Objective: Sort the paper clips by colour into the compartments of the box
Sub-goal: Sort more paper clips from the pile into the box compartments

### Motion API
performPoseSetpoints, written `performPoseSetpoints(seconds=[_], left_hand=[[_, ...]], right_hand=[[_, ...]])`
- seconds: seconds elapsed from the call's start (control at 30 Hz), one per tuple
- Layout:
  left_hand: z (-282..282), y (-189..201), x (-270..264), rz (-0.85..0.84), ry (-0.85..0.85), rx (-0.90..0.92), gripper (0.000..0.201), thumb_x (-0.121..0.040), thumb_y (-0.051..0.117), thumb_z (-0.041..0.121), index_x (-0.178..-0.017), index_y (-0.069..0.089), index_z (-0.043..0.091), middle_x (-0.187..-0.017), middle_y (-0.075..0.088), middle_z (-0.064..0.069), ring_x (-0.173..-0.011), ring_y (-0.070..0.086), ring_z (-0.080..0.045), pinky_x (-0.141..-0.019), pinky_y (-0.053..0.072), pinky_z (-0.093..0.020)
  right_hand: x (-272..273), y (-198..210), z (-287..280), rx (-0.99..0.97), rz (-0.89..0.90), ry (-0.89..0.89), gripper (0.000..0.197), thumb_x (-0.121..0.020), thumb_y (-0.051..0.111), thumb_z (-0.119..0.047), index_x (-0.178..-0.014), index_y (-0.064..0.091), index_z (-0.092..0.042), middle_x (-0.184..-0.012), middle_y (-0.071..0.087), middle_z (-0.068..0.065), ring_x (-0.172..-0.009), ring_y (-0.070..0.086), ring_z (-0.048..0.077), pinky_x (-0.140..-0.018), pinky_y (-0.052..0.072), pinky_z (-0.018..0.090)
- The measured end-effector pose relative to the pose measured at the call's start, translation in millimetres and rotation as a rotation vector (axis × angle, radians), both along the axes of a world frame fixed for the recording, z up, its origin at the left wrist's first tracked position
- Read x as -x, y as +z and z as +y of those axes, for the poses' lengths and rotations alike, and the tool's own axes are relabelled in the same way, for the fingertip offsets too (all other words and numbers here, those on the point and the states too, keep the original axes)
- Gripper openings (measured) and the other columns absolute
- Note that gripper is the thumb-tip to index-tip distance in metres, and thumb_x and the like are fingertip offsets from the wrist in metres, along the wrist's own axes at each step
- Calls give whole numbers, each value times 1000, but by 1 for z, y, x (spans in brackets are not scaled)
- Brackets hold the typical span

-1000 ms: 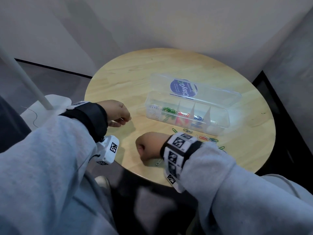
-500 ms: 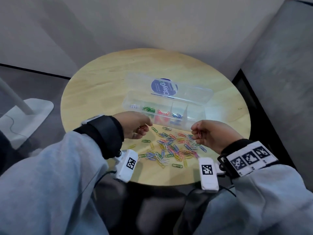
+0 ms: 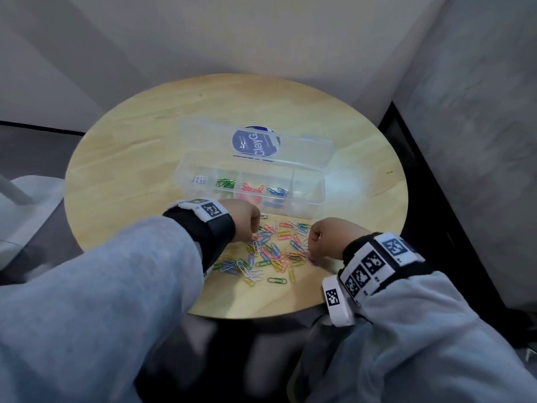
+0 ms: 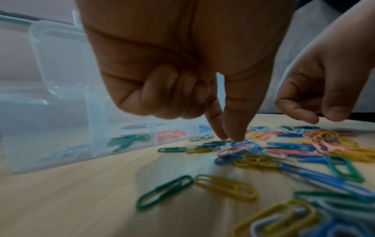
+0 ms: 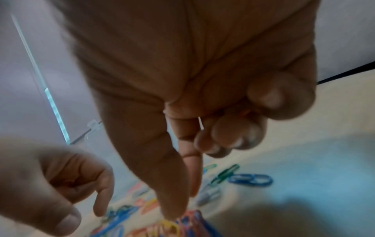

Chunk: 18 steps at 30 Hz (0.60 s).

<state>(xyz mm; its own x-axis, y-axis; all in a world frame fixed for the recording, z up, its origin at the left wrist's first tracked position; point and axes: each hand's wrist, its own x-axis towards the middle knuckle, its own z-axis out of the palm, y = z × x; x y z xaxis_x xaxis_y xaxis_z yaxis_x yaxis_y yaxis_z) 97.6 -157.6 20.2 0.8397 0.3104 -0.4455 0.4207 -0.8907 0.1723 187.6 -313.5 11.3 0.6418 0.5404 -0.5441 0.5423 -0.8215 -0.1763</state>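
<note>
A clear compartment box (image 3: 308, 205) stands mid-table with its lid (image 3: 302, 149) folded back. Its compartments hold white, green (image 3: 225, 183), red (image 3: 252, 189) and blue (image 3: 276, 191) clips. A loose pile of mixed paper clips (image 3: 270, 253) lies in front of it. My left hand (image 3: 257, 228) is at the pile's left end; its thumb and forefinger pinch down on a blue clip (image 4: 244, 143), the other fingers curled. My right hand (image 3: 311, 251) is at the pile's right end. Its thumb and forefinger (image 5: 178, 214) touch the pile, and its curled fingers hold a white clip (image 5: 201, 123).
The round wooden table (image 3: 130, 170) ends close behind the pile, toward me. A white stand base (image 3: 29, 199) sits on the floor at the left. A grey upholstered surface (image 3: 465, 141) rises beside the table on the right.
My right hand swung from the table's front left to the pile's right end. Both hands then dropped onto the clips, and the left fingers closed on a blue one.
</note>
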Motion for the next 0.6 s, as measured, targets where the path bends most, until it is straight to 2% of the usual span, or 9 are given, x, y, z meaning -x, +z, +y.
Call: performPoseSetpoints(seconds=[0.03,0.1,0.2,0.23,0.33,0.37,0.47,0.53,0.6], left_hand=[[-1,-3,-3,9,-12,-3,19,-87,61,22,-105,64,21,-114,64,0,-85,46,-13,-48,25,-14],[-2,-9,-7,33,-19,-8,11,-85,62,18,-93,61,25,-104,63,0,-83,47,-13,-48,27,-15],[0,-14,-8,41,1,2,11,-83,63,18,-85,55,25,-92,56,5,-82,49,-14,-49,30,-18],[0,-15,-8,43,8,8,10,-83,64,20,-85,55,24,-91,56,5,-83,50,-14,-50,32,-19],[4,-16,-5,60,17,4,9,-85,64,26,-86,56,22,-90,57,3,-84,51,-16,-66,38,-22],[5,-16,-4,64,22,7,10,-85,64,27,-85,56,22,-88,57,3,-83,51,-16,-66,38,-22],[13,-18,2,43,75,72,17,-83,66,25,-71,54,22,-70,52,8,-72,49,-12,-51,33,-19],[18,-18,7,11,131,149,23,-82,67,23,-64,52,23,-63,50,12,-60,46,-6,-49,31,-16],[23,-18,11,-7,201,249,22,-80,69,24,-63,55,22,-61,53,12,-56,45,-4,-52,35,-18]], right_hand=[[2,-2,-1,4,-9,11,7,-80,54,-13,-77,56,-19,-85,64,4,-75,54,20,-66,46,26],[6,-6,-3,11,-7,32,7,-81,55,-14,-82,54,-21,-83,59,1,-73,51,19,-58,40,22],[6,-10,0,18,-14,50,14,-79,57,-13,-71,48,-21,-78,55,0,-67,48,18,-49,34,20],[4,-10,2,17,-11,53,17,-78,57,-12,-67,47,-20,-76,55,1,-66,48,18,-49,35,20],[-2,-10,5,-24,49,30,20,-75,60,-7,-64,50,-19,-72,58,2,-65,51,19,-53,39,20],[-2,-9,5,-45,71,23,20,-76,61,-7,-64,51,-19,-70,58,1,-63,51,18,-54,40,21],[-5,-7,3,-119,112,-1,19,-79,64,-12,-65,55,-21,-66,57,-2,-64,50,14,-56,40,22],[-6,-3,2,-175,146,-37,16,-81,60,-12,-67,56,-20,-62,55,-3,-60,50,13,-56,40,22],[-8,1,1,-228,204,-83,13,-83,56,-12,-71,56,-17,-59,53,-2,-54,47,12,-51,39,21]])
